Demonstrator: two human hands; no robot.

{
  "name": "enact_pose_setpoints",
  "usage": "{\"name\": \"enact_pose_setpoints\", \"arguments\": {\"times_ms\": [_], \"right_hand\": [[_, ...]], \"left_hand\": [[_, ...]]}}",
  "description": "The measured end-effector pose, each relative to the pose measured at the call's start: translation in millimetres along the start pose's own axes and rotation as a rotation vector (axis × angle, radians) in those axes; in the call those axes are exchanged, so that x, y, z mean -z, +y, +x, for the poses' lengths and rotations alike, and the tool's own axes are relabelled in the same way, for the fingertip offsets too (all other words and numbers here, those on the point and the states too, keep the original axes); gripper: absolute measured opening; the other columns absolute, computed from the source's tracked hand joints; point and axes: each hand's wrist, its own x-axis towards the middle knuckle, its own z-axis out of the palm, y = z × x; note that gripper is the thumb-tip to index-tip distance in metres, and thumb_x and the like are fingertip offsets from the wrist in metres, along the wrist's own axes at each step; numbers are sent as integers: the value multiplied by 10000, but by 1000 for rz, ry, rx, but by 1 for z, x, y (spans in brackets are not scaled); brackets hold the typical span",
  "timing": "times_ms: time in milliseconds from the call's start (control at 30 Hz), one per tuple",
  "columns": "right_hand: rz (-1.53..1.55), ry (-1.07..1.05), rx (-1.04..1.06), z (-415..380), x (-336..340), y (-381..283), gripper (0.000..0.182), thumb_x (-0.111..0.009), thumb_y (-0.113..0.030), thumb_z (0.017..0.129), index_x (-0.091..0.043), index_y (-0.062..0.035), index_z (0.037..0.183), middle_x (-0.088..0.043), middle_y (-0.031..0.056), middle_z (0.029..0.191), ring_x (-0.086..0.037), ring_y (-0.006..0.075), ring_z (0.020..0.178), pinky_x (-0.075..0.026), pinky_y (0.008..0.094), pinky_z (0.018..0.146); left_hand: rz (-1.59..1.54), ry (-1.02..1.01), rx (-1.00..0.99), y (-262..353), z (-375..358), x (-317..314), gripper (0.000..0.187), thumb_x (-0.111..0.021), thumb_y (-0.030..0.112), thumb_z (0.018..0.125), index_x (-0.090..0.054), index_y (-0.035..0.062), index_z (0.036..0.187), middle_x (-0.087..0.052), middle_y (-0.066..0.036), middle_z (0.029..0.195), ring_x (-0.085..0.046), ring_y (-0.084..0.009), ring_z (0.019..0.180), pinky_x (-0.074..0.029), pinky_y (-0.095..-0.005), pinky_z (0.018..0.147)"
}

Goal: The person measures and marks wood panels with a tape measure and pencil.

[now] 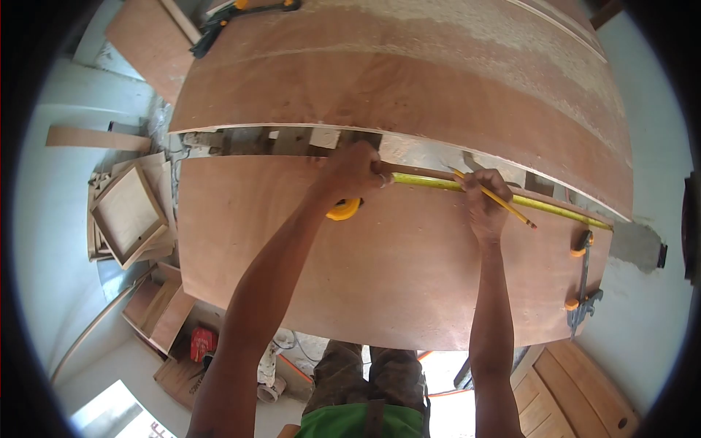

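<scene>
Along the far edge of the near plywood sheet [394, 277] runs a yellow tape measure blade [431, 182], drawn out to the right end. My left hand [349, 174] is closed at the blade's left end, by the board's edge. Below that hand the yellow tape measure case [345, 210] shows partly; the wrist covers the rest. My right hand [485, 198] pinches a yellow pencil [507, 208], its tip pointing up and left near the board edge. The blade passes beneath this hand.
A second, dusty plywood sheet [409, 80] lies beyond a narrow gap. One bar clamp [582, 285] rests on the near sheet's right end, another [219, 25] at the far sheet's upper left. Wooden frames [131, 212] and an open box [157, 306] stand left; a panelled door [573, 387] leans lower right.
</scene>
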Motion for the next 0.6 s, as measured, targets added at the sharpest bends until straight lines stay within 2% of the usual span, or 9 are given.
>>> {"name": "enact_pose_setpoints", "arguments": {"times_ms": [167, 267, 300, 400, 467, 500, 533, 567, 600], "right_hand": [[40, 16, 75, -30, 12, 0, 199, -625, -116, 896, -522, -12, 762, -576, 5, 709, -527, 51, 687, -443, 217, 646], [18, -20, 32, -88, 11, -54, 165, -608, -88, 899, -514, 7, 802, -577, 37, 727, -585, 103, 713, -504, 266, 698], [72, -28, -123, -115, 18, -61, 147, -607, -62, 893, -507, 18, 821, -582, 53, 741, -612, 136, 723, -529, 299, 728], [0, -57, -135, -194, 47, -84, 196, -607, -108, 897, -518, 35, 798, -545, 50, 736, -593, 134, 689, -531, 302, 664], [-15, 29, -327, -247, 66, -107, 153, -641, -79, 873, -549, 15, 796, -607, 47, 693, -593, 101, 625, -488, 239, 614], [-290, 46, -391, -281, 88, -102, 199, -680, -145, 847, -567, -2, 766, -598, 26, 639, -565, 89, 575, -454, 232, 564], [-317, 61, -310, -306, 99, -111, 215, -699, -174, 813, -574, -14, 741, -591, 17, 602, -540, 82, 553, -429, 236, 528], [-528, 30, -350, -334, 117, -110, 198, -689, -160, 802, -574, -11, 739, -600, 33, 613, -545, 89, 555, -439, 245, 531], [-717, -40, -215, -361, 133, -108, 168, -671, -123, 799, -568, -9, 730, -601, 40, 613, -561, 93, 569, -449, 249, 531]], "left_hand": [[-11, 47, -38, 1, -7, 3, 289, -741, 268, 702, -637, -1, 690, -625, -155, 660, -626, -267, 647, -479, -380, 620], [-11, 46, -67, 0, -9, 3, 294, -747, 278, 704, -650, 1, 724, -636, -170, 696, -640, -282, 697, -486, -394, 654], [11, 41, -75, 1, -10, 1, 296, -750, 282, 706, -656, 3, 737, -638, -173, 704, -641, -284, 709, -487, -395, 661], [96, 73, -151, -4, -5, -5, 280, -748, 267, 714, -642, 8, 704, -631, -170, 675, -636, -290, 681, -485, -396, 644], [89, 62, -140, 0, -8, -6, 262, -744, 259, 707, -650, 15, 703, -641, -168, 685, -644, -305, 701, -496, -404, 658], [88, 55, -100, 1, -11, -7, 245, -740, 251, 700, -657, 21, 701, -650, -167, 695, -652, -320, 721, -508, -412, 672], [83, 54, -112, 2, -15, -8, 245, -740, 251, 700, -657, 21, 701, -650, -167, 695, -652, -320, 721, -508, -412, 672], [114, 47, -103, 2, -19, -9, 241, -736, 250, 703, -657, 22, 703, -650, -165, 694, -652, -322, 722, -511, -413, 674], [145, 42, -93, 3, -21, -10, 237, -733, 248, 705, -657, 23, 704, -650, -164, 692, -652, -325, 723, -514, -414, 677]]}}
